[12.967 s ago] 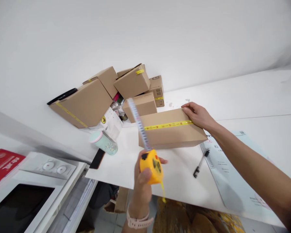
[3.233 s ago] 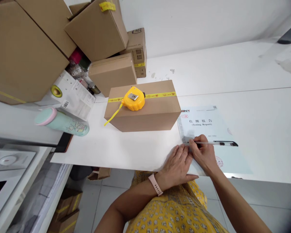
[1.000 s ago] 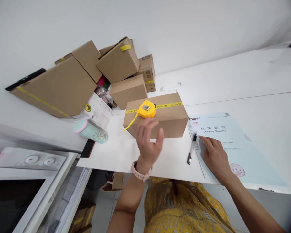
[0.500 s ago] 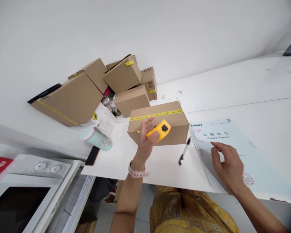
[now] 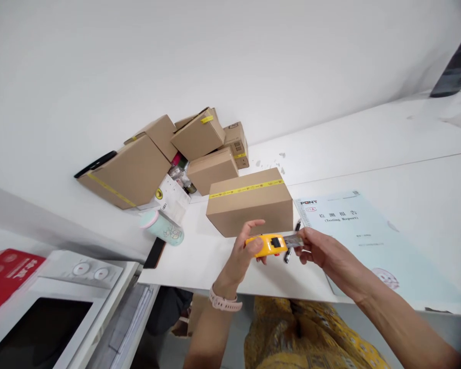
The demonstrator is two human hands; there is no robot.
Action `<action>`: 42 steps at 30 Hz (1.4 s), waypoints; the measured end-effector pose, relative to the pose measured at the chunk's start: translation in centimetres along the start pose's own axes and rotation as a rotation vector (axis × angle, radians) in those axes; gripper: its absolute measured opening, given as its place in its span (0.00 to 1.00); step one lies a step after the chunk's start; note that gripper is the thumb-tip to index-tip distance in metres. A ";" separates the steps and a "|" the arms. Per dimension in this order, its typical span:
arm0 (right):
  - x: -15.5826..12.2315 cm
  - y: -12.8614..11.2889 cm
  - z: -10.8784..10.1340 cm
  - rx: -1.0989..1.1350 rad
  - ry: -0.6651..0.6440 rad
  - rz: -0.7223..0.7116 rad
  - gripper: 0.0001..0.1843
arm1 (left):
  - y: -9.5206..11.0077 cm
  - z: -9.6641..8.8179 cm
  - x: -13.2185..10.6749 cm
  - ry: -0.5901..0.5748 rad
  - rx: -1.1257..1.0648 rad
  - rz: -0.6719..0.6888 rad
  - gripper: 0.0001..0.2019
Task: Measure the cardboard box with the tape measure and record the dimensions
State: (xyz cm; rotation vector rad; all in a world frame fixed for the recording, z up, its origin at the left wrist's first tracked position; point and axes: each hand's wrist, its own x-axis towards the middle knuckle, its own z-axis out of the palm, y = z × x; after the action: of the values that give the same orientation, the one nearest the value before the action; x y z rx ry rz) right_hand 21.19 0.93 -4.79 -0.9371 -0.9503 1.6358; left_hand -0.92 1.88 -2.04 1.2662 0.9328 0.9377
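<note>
The left hand [image 5: 240, 255] is closed around a yellow tape measure [image 5: 268, 245], with its thumb on the case. The right hand [image 5: 319, 248] pinches the end of the metal strip [image 5: 293, 241], and a short bit of it is pulled out. Half a second ago the right hand was over the booklet and held nothing. A second ago the tape measure lay on top of the brown box [image 5: 249, 217]; now it is up in the air, in front of the box's near side.

The pen [image 5: 288, 255] lies on the white table [image 5: 211, 261], partly hidden behind the right hand. The pale blue booklet [image 5: 343, 246] lies to the right of the box. A green bottle [image 5: 166, 228] leans over on the left. More boxes [image 5: 128, 171] are piled by the white wall [image 5: 261, 61]. A microwave [image 5: 42, 328] is at the lower left.
</note>
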 end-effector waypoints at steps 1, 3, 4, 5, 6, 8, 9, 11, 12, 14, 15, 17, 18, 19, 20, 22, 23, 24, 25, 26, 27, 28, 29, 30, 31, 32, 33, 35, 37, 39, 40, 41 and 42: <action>0.3 -0.5 -0.5 0.033 0.027 -0.004 0.25 | 0.2 -0.6 -0.2 0.013 0.014 0.010 0.35; 1.2 -1.8 -1.9 0.089 0.112 -0.047 0.23 | 0.9 -2.4 -0.7 0.071 0.045 0.047 0.35; 1.8 -2.5 -2.7 0.102 0.158 -0.082 0.23 | 1.3 -3.5 -0.9 0.115 0.063 0.076 0.35; 2.6 -3.3 -3.5 0.102 0.199 -0.122 0.23 | 1.9 -4.8 -1.1 0.165 0.081 0.111 0.34; 3.5 -4.2 -4.3 0.081 0.228 -0.160 0.22 | 2.5 -6.2 -1.3 0.212 0.100 0.150 0.33; 5.6 -5.7 -5.1 -0.015 0.238 -0.227 0.23 | 3.9 -8.9 -1.1 0.287 0.134 0.221 0.33; 6.8 -6.5 -5.2 -0.078 0.221 -0.257 0.23 | 4.7 -10.2 -0.8 0.320 0.144 0.246 0.33; 9.6 -7.7 -4.5 -0.193 0.180 -0.323 0.25 | 5.9 -12.5 0.4 0.385 0.140 0.275 0.35; 11.1 -8.2 -3.9 -0.236 0.165 -0.355 0.26 | 6.3 -13.3 1.2 0.418 0.129 0.284 0.35; 14.3 -8.7 -2.3 -0.298 0.188 -0.404 0.25 | 6.5 -14.5 2.9 0.474 0.100 0.300 0.33; 15.8 -8.8 -1.5 -0.323 0.209 -0.406 0.24 | 6.3 -14.9 3.6 0.492 0.090 0.306 0.33; 18.4 -8.5 -0.1 -0.394 0.269 -0.343 0.23 | 5.6 -15.2 4.7 0.515 0.076 0.308 0.33; 19.3 -8.3 0.4 -0.429 0.295 -0.308 0.22 | 5.1 -15.1 5.1 0.524 0.070 0.304 0.33; 19.9 -7.9 0.9 -0.458 0.317 -0.278 0.22 | 4.7 -15.0 5.2 0.531 0.064 0.299 0.35; 20.2 -7.5 1.2 -0.478 0.334 -0.261 0.22 | 4.2 -14.7 5.2 0.534 0.061 0.292 0.36; 19.8 -6.8 1.5 -0.507 0.341 -0.267 0.22 | 3.4 -14.0 4.7 0.531 0.056 0.278 0.38; 19.1 -6.5 1.7 -0.526 0.338 -0.284 0.22 | 3.0 -13.6 4.2 0.527 0.052 0.277 0.39; 18.1 -6.3 1.8 -0.544 0.334 -0.311 0.22 | 2.5 -13.1 3.5 0.526 0.043 0.287 0.39; 16.9 -6.0 1.9 -0.561 0.329 -0.346 0.22 | 2.0 -12.6 2.7 0.527 0.029 0.307 0.39; 15.5 -5.7 2.0 -0.570 0.325 -0.392 0.21 | 1.4 -12.1 1.7 0.534 0.012 0.331 0.40; 14.0 -5.3 2.2 -0.566 0.326 -0.444 0.21 | 0.7 -11.7 0.5 0.543 -0.006 0.356 0.40; 12.4 -4.8 2.3 -0.561 0.321 -0.500 0.21 | 0.0 -11.2 -0.9 0.557 -0.022 0.373 0.41; 10.9 -4.2 2.4 -0.552 0.313 -0.556 0.20 | -0.9 -10.8 -2.3 0.574 -0.031 0.372 0.43; 9.5 -3.6 2.4 -0.541 0.298 -0.624 0.18 | -1.7 -10.4 -3.8 0.589 -0.044 0.362 0.45; 8.3 -2.8 2.4 -0.530 0.286 -0.710 0.16 | -2.6 -10.0 -5.3 0.626 -0.067 0.360 0.46; 7.3 -2.0 2.2 -0.521 0.257 -0.812 0.14 | -3.4 -9.6 -6.7 0.658 -0.094 0.350 0.47; 6.6 -1.2 2.0 -0.519 0.228 -0.907 0.13 | -4.1 -9.2 -7.9 0.684 -0.118 0.338 0.48; 5.8 0.3 1.2 -0.532 0.176 -1.059 0.10 | -5.3 -8.4 -9.8 0.726 -0.150 0.318 0.49; 5.7 1.5 0.3 -0.559 0.148 -1.154 0.08 | -6.2 -7.8 -10.7 0.737 -0.166 0.289 0.50; 5.9 2.5 -0.7 -0.584 0.143 -1.196 0.06 | -7.1 -7.3 -10.7 0.716 -0.181 0.243 0.50; 6.1 3.0 -1.1 -0.596 0.145 -1.197 0.06 | -7.7 -7.3 -10.4 0.695 -0.189 0.213 0.50; 6.2 3.5 -1.5 -0.612 0.147 -1.188 0.05 | -8.3 -7.3 -10.0 0.672 -0.197 0.182 0.50; 6.3 4.0 -1.9 -0.631 0.147 -1.175 0.04 | -8.9 -7.4 -9.5 0.650 -0.204 0.155 0.50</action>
State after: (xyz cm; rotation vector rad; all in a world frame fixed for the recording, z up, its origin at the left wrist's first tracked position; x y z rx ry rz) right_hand 20.11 6.46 -9.99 -0.6308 -1.5361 0.2685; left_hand -10.69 -5.17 -11.02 0.8722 1.2050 1.5762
